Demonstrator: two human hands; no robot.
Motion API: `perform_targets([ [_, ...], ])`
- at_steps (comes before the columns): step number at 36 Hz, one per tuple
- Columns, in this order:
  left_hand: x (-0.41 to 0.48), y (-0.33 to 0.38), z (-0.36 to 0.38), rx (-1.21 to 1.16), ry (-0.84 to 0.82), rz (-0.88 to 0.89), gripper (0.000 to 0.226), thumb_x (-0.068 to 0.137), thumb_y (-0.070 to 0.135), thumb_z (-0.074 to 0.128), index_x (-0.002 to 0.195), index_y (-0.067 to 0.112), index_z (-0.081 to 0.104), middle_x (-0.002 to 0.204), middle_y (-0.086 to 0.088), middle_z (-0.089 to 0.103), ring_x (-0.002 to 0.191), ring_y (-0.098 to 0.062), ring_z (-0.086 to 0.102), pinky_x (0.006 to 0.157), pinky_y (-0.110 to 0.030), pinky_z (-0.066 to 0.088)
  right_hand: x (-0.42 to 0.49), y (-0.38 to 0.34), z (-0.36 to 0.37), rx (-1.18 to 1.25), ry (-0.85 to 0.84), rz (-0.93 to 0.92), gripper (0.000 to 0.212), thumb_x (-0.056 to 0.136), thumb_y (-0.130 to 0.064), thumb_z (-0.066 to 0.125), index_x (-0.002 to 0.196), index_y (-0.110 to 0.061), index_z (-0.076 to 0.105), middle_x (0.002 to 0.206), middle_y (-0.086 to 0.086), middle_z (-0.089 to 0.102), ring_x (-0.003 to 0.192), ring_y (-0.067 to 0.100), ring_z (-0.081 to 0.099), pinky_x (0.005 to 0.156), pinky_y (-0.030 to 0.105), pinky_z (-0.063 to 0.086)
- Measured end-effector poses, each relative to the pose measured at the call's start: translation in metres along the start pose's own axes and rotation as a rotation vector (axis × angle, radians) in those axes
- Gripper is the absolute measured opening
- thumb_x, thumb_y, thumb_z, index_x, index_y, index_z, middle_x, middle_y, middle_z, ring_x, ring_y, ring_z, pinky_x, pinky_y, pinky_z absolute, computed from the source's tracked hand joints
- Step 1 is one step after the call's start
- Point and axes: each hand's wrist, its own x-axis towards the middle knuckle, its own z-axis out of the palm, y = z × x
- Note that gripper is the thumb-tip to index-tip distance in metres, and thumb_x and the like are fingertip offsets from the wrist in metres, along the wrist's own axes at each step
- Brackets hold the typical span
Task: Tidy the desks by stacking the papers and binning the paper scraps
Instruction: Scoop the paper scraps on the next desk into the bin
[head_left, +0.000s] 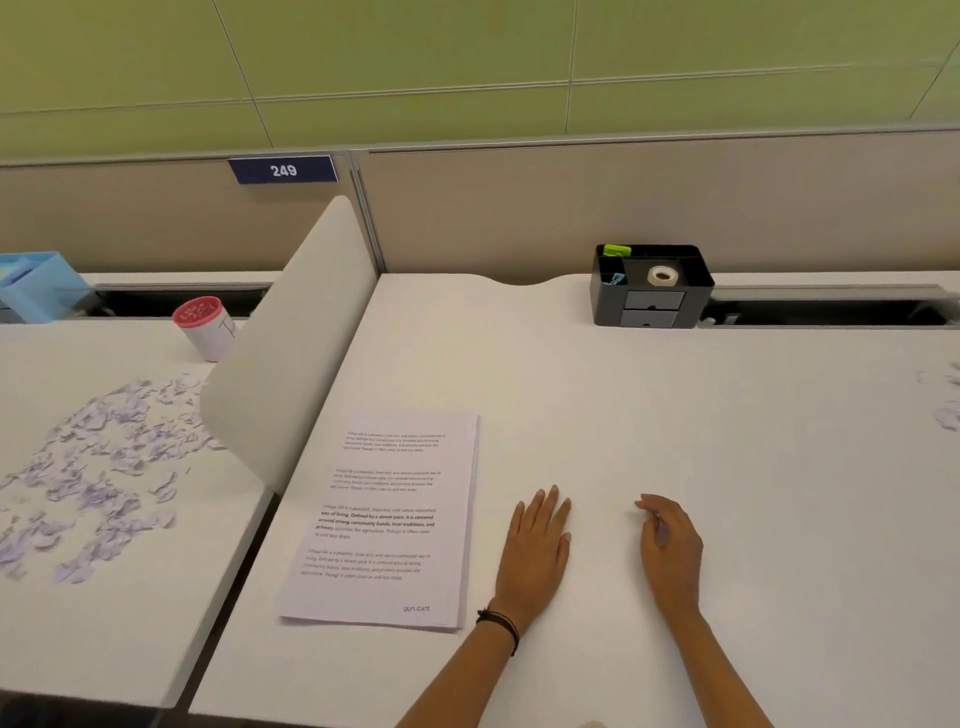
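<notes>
Both hands are down on the white desk (675, 415): the left hand (537, 551) lies flat with straight fingers, just right of the stack of papers (384, 519) near the desk's left edge. The right hand (670, 545) hovers close by, fingers loosely curled, holding nothing. Paper scraps (98, 467) litter the neighbouring desk (104, 639) beyond the divider (291, 343). A black organiser (652, 286) sits at the back edge.

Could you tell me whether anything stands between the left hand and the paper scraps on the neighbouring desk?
Yes. The stack of papers lies just left of the left hand, and beyond it the white divider panel stands upright, partly screening the paper scraps.
</notes>
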Motion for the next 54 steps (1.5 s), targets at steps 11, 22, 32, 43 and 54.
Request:
perform_targets([
  [11, 0.019, 0.063, 0.025, 0.037, -0.006, -0.060, 0.050, 0.102, 0.031, 0.007, 0.142, 0.023, 0.035, 0.146, -0.002, 0.041, 0.134, -0.018, 0.036, 0.112, -0.032, 0.012, 0.020, 0.046, -0.079, -0.052, 0.012, 0.057, 0.037, 0.084, 0.013, 0.045, 0.095, -0.016, 0.063, 0.103, -0.002, 0.062, 0.104, 0.019, 0.058, 0.088, 0.003, 0.036],
  [22, 0.041, 0.153, 0.057, 0.048, 0.003, -0.085, 0.055, 0.101, 0.033, 0.005, 0.136, 0.019, 0.044, 0.145, -0.002, 0.042, 0.135, -0.017, 0.028, 0.112, -0.031, 0.008, 0.043, 0.096, -0.163, -0.137, -0.003, 0.060, 0.034, 0.082, 0.015, 0.046, 0.098, -0.009, 0.064, 0.105, -0.005, 0.060, 0.104, 0.019, 0.055, 0.088, 0.005, 0.034],
  [32, 0.051, 0.227, 0.095, 0.002, -0.010, -0.056, 0.054, 0.101, 0.035, 0.006, 0.138, 0.019, 0.042, 0.147, -0.003, 0.039, 0.136, -0.017, 0.024, 0.113, -0.031, 0.006, 0.058, 0.134, -0.223, -0.203, -0.062, 0.024, 0.036, 0.081, 0.015, 0.045, 0.098, -0.009, 0.066, 0.108, -0.003, 0.060, 0.104, 0.015, 0.053, 0.090, 0.011, 0.032],
  [43, 0.060, 0.259, 0.115, -0.087, 0.038, 0.032, 0.061, 0.098, 0.044, 0.000, 0.145, 0.021, 0.030, 0.155, 0.004, 0.020, 0.141, -0.006, 0.003, 0.115, -0.025, -0.005, 0.067, 0.163, -0.264, -0.205, 0.075, 0.128, 0.038, 0.083, 0.015, 0.043, 0.103, -0.009, 0.065, 0.115, 0.002, 0.059, 0.109, 0.019, 0.053, 0.091, 0.014, 0.033],
  [54, 0.087, 0.260, 0.120, -0.117, -0.014, 0.155, 0.051, 0.099, 0.037, 0.016, 0.146, 0.022, 0.029, 0.155, 0.008, 0.014, 0.141, -0.003, 0.002, 0.115, -0.025, -0.004, 0.083, 0.170, -0.277, -0.224, 0.266, 0.231, 0.041, 0.082, 0.016, 0.042, 0.108, -0.006, 0.063, 0.122, 0.010, 0.055, 0.113, 0.027, 0.050, 0.091, 0.027, 0.037],
])
